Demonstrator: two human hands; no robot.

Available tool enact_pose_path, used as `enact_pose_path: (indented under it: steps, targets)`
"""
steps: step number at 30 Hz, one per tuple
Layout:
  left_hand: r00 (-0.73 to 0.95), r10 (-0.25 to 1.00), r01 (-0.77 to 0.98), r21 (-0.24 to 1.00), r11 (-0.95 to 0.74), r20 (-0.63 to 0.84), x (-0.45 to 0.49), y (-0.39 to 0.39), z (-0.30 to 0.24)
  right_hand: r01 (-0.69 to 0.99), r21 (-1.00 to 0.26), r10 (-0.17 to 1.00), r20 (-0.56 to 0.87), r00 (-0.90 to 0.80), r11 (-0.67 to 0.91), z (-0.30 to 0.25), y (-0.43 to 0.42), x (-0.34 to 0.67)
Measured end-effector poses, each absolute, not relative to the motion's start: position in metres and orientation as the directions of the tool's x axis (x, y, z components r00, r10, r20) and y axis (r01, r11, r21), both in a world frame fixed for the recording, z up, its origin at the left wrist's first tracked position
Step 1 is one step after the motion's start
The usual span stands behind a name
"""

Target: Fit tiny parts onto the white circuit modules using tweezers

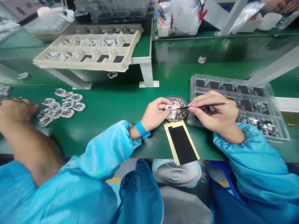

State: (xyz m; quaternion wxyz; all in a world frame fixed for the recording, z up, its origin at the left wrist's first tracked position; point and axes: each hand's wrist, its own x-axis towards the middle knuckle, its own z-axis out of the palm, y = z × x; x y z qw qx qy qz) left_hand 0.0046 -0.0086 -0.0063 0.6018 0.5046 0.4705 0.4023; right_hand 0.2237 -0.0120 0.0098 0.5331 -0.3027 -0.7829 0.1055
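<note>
My left hand, with a blue band at the wrist, pinches a small white plastic housing. In my right hand is a pair of thin dark tweezers, gripped like a pen. The tweezer tips point left and reach the housing's right side; whether they hold anything is too small to tell. Beneath both lies a round dark dish with many tiny tan pieces in it. A yellow backing sheet bearing a black adhesive rectangle lies just in front of the dish.
A clear compartment tray with small electronic parts stands at right, partly under my right hand. A cream tray rests on a raised shelf, back left. Several white housings lie at left near a co-worker's hand. One housing lies farther back.
</note>
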Motion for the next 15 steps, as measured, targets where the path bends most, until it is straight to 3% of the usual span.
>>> enact_pose_path:
  steps: [15]
  targets:
    - [0.227,0.963,-0.005,0.988,0.153,-0.148,0.0042,-0.0079,-0.0066,0.389,-0.483,0.6,0.749,-0.279,0.784,0.008,-0.0128,0.2196]
